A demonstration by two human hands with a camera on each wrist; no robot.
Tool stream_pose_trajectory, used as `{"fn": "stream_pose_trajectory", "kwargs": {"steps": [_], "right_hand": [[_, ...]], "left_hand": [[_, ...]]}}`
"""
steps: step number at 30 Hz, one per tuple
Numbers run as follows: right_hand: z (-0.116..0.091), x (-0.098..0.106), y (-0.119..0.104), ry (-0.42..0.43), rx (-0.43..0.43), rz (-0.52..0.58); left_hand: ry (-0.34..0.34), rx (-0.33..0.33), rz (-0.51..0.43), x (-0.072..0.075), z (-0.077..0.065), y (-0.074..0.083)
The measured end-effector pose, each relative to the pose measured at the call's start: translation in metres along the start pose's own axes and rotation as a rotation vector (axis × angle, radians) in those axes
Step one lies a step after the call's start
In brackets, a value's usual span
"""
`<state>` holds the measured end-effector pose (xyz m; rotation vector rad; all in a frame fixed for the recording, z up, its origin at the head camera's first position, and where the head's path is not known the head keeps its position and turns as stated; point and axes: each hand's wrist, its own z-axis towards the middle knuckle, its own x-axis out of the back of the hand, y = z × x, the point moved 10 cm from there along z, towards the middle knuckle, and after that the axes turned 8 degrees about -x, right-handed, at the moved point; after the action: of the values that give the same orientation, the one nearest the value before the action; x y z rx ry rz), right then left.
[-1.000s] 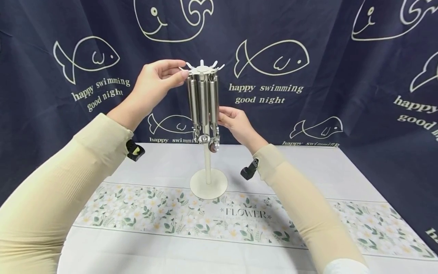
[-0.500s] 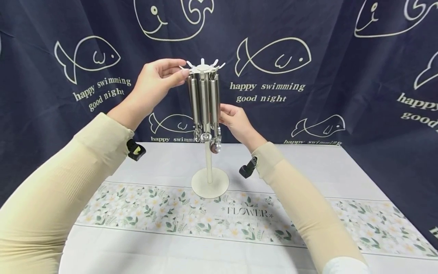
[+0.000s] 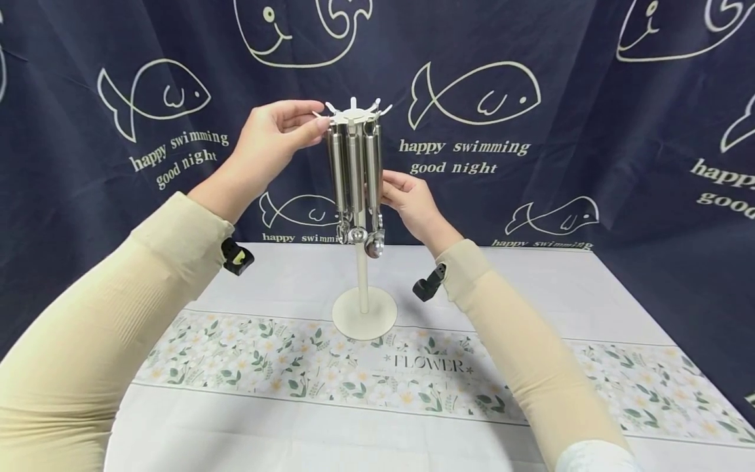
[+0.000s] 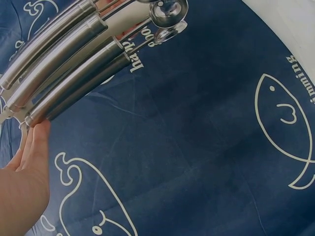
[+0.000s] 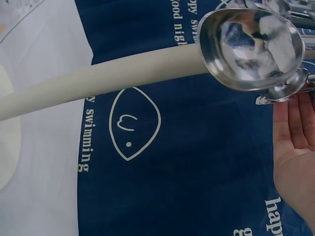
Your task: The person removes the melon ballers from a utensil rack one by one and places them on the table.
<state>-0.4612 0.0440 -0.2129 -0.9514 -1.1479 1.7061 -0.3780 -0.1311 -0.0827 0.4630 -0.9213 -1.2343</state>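
A white utensil stand [image 3: 364,282] with a ring of hooks on top rises from a round base. Several steel utensils [image 3: 354,174] with tubular handles hang from it, some ending in round bowls. At the top left, my left hand [image 3: 277,134] pinches a hook between thumb and fingers, fingertips beside a handle's end. My right hand [image 3: 413,203] reaches behind the handles from the right, its fingertips hidden, so I cannot tell if it grips one. In the right wrist view a shiny round scoop [image 5: 251,49] hangs in front, and the right hand's fingers [image 5: 282,120] extend up toward a smaller bowl.
The stand's base [image 3: 348,321] sits on a white table [image 3: 265,426] where a floral printed strip [image 3: 248,357] crosses it. Behind hangs a dark blue curtain [image 3: 330,157] printed with fish and lettering. Black wrist cameras are strapped to both sleeves.
The view has shifted slightly, so stand and hands sit a little higher and farther right. My right hand has risen a little along the handles; my left hand keeps its place at the hook.
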Motion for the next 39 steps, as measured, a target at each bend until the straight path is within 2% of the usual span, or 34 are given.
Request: {"fn": "stream_pose_trajectory", "kwargs": {"steps": [15, 21, 32, 39], "right_hand": [[0.002, 0.013, -0.010, 0.079, 0.004, 0.030], [0.000, 0.025, -0.009, 0.116, -0.007, 0.045], [-0.014, 0.057, -0.006, 0.149, -0.035, 0.051], [-0.023, 0.074, -0.006, 0.163, -0.043, 0.068]], "left_hand": [[0.013, 0.021, -0.001, 0.001, 0.000, -0.001], [0.028, 0.019, -0.048, 0.001, -0.001, -0.003], [0.044, 0.041, -0.063, -0.004, 0.002, -0.004], [0.069, 0.025, -0.071, 0.001, 0.000, -0.003]]}}
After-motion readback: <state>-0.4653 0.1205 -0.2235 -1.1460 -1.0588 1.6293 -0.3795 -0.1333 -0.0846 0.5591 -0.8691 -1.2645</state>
